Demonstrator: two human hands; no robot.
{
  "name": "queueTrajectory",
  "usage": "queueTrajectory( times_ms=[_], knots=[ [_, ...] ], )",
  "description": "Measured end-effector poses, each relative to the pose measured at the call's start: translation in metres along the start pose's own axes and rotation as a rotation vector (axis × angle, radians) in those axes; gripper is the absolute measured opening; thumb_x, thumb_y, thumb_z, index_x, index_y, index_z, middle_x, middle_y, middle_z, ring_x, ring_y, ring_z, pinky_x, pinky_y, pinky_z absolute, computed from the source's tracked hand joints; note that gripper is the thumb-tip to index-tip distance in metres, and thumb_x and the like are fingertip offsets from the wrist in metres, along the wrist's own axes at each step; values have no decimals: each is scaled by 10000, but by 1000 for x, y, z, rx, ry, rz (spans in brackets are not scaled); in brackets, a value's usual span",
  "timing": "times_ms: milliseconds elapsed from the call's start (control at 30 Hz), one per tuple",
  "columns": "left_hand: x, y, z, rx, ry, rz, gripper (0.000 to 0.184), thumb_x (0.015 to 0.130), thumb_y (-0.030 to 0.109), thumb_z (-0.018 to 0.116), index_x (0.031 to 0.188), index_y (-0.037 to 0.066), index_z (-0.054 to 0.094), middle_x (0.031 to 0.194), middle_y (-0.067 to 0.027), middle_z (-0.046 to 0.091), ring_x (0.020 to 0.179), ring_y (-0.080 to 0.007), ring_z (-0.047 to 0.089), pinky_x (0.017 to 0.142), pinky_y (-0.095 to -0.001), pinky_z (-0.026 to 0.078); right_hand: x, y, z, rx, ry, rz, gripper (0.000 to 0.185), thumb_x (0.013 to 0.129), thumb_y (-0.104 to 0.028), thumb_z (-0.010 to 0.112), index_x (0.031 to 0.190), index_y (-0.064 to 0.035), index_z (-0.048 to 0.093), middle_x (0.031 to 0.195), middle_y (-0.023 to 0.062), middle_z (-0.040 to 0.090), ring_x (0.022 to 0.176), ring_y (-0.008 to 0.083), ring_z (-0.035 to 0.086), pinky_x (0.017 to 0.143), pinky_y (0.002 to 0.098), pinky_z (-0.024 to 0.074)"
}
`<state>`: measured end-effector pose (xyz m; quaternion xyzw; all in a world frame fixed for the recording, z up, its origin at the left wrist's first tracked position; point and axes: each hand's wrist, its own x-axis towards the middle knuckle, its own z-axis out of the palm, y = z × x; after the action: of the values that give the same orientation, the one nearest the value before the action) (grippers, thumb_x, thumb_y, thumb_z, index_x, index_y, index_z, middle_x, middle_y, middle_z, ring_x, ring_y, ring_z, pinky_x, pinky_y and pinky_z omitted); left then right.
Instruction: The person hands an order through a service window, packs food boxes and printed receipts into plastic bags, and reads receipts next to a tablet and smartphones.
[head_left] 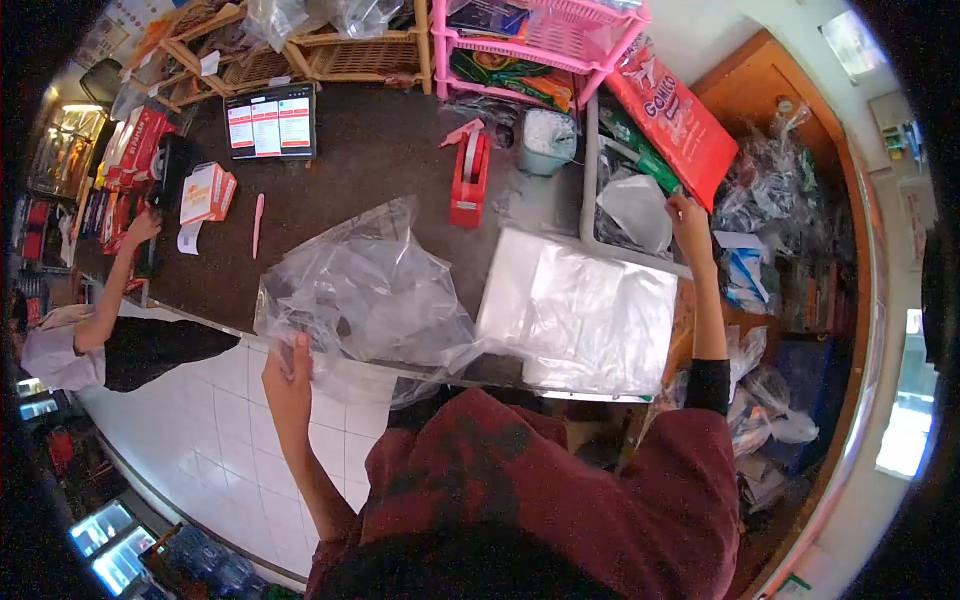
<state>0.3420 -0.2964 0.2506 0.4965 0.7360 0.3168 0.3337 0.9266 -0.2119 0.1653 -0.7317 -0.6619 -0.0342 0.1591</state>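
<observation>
My left hand is closed on the edge of a clear plastic bag, which spreads crumpled over the front of the dark table. My right hand reaches to the right side of a grey basket, its fingers bent together by the lower corner of a red package. What those fingers pinch, if anything, is too small to make out. Inside the basket lie a white translucent sheet or packet and a green packet. Between my arms rests a stack of flat clear plastic bags.
A red tape dispenser, a pale tub, a pink pen, a small orange-and-white box and a tablet stand on the table. Pink shelves rise behind. At left, another person's hand touches dark items.
</observation>
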Motion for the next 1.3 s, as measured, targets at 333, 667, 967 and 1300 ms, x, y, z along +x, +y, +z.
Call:
queueTrajectory(
  times_ms=[333, 667, 967, 1300],
  knots=[
    [-4, 5, 0, -139, 27, 121, 289, 866, 272, 519, 872, -15, 543, 706, -57, 563, 676, -106, 485, 634, -230, 383, 9, 4, -43, 48, 174, 21, 98, 720, -39, 595, 813, -14, 572, 754, 142, 594, 737, 297, 572, 649, 354, 443],
    [-20, -1, -5, -520, -126, 59, 234, 889, 199, 450, 1009, 5, 503, 665, -44, 532, 682, -121, 506, 744, -268, 371, 5, 0, -87, 736, -57, 235, 160, 762, -150, 552, 823, -16, 615, 761, 116, 623, 668, 206, 596, 619, 324, 470],
    [-15, -12, -14, -639, -163, 129, 249, 895, 179, 438, 1080, 16, 474, 690, -44, 536, 621, -111, 500, 594, -250, 414, -7, -218, -153, -27, 932, -214, 154, 774, 3, 553, 922, 7, 596, 869, 103, 611, 791, 189, 572, 685, 293, 481],
    [14, -32, -87, -1000, 53, -154, 398, 871, 275, 486, 1123, -31, 458, 680, -19, 497, 637, -109, 481, 614, -260, 418, -62, -411, 87, 198, -1182, -1062, 280, 797, -230, 527, 973, -19, 578, 923, 179, 598, 826, 329, 572, 728, 392, 449]
  ],
)
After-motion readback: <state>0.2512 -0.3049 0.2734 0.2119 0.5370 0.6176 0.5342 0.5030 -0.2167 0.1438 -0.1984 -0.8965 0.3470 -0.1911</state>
